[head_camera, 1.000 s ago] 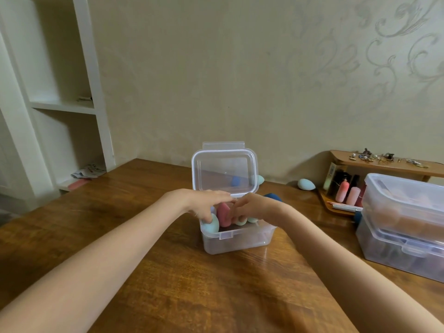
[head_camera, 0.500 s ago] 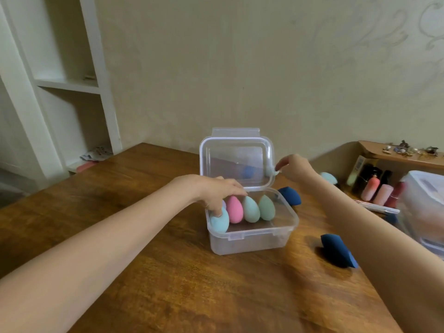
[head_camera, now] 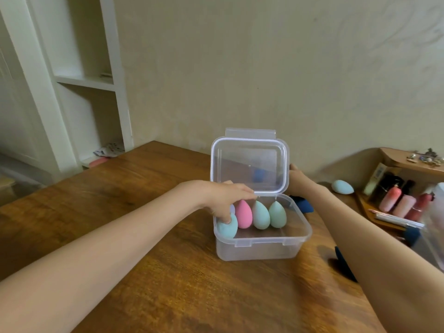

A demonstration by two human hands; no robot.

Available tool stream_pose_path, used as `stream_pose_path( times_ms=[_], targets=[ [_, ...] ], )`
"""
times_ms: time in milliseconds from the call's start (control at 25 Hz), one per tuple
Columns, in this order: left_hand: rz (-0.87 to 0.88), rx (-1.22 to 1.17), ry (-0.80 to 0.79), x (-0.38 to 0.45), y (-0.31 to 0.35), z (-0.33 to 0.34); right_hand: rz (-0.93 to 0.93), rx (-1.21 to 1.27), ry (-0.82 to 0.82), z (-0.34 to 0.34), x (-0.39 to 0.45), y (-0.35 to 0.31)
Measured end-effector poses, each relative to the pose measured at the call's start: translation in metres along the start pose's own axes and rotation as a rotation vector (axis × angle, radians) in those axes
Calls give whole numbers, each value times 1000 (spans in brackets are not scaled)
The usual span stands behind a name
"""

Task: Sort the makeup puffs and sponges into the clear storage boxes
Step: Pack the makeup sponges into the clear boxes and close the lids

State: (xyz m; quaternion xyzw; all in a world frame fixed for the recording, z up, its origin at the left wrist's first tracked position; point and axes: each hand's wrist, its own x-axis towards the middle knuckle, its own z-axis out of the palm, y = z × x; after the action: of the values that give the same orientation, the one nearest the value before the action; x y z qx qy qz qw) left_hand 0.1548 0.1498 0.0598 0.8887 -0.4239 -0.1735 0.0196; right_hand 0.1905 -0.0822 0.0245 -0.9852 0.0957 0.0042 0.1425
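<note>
Box [head_camera: 262,246] on table [head_camera: 168,272], lid [head_camera: 248,164] up: four sponges [head_camera: 260,216] stowed in a row, left hand [head_camera: 223,198] fingers pressing the blue one, right hand [head_camera: 296,180] behind lid (grip unclear); blue sponge [head_camera: 342,187] and navy ones [head_camera: 303,205] remain outside.

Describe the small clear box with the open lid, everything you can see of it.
The clear box is see-through plastic, rectangular with rounded corners, and sits on the wooden table. Its hinged lid stands upright at the back, with a latch flap along its top edge. Inside, four egg-shaped sponges lie in a row, tips towards the lid: light blue, pink, pale teal and green. The left hand reaches in and presses the light blue one. The right hand is at the lid's right edge.
</note>
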Motion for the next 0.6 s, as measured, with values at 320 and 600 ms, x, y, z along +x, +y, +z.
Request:
stream_pose_path(
  times_ms=[320, 600],
  targets=[
    [-6, -22, 21, 2, -1, 1, 74, -103, 203, -6, 4, 13],
    [9, 33, 16, -1, 2, 3, -356, 429, 361, -90, -88, -19]
  ],
)
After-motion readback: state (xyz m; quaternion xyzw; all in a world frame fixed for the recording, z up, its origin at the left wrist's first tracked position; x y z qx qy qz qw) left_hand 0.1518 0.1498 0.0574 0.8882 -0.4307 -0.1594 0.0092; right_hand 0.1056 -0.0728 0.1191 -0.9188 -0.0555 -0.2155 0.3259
